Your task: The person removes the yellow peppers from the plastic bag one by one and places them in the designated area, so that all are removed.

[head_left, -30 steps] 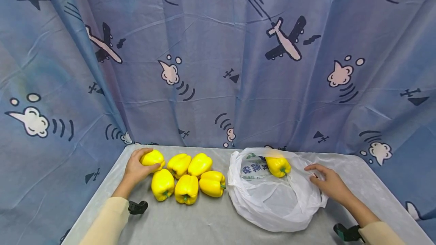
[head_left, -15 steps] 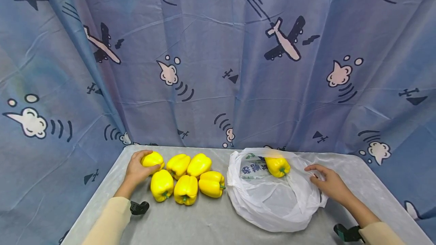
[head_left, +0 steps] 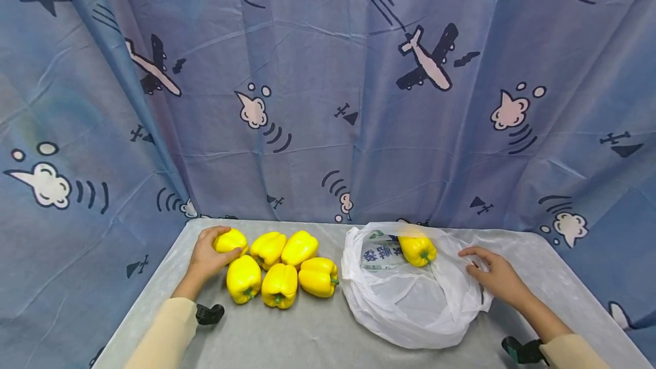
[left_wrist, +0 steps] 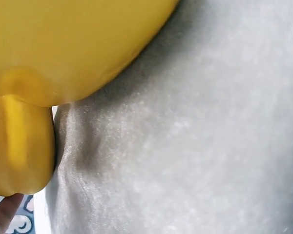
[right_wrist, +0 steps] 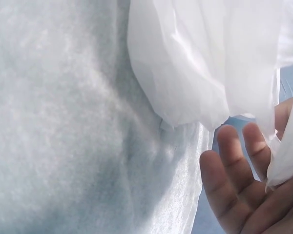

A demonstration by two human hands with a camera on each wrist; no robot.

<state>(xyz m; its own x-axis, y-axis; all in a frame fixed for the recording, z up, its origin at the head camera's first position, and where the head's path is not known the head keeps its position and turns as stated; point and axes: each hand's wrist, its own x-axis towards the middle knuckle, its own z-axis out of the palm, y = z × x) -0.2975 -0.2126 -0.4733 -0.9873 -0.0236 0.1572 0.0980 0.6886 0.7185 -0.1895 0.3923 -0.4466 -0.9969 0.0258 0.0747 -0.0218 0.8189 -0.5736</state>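
At the back left of the table, my left hand (head_left: 207,252) grips a yellow bell pepper (head_left: 230,241), thumb on its near side and fingers round the far side. Several more yellow bell peppers (head_left: 279,285) lie grouped just right of it. Yellow pepper sides fill the upper left of the left wrist view, with a fingertip (left_wrist: 6,212) below. A white plastic bag (head_left: 353,300) lies wide-mouthed on the right, one bell pepper (head_left: 417,249) inside it at the back. My right hand (head_left: 494,278) holds the bag's right rim; its edge (right_wrist: 283,156) passes between thumb and fingers.
A grey cloth (head_left: 312,340) covers the table, whose back edge meets a blue patterned curtain (head_left: 318,130). Dark wrist devices sit below each hand, the left one (head_left: 209,314) near the front peppers and the right one (head_left: 521,350) close to the sleeve.
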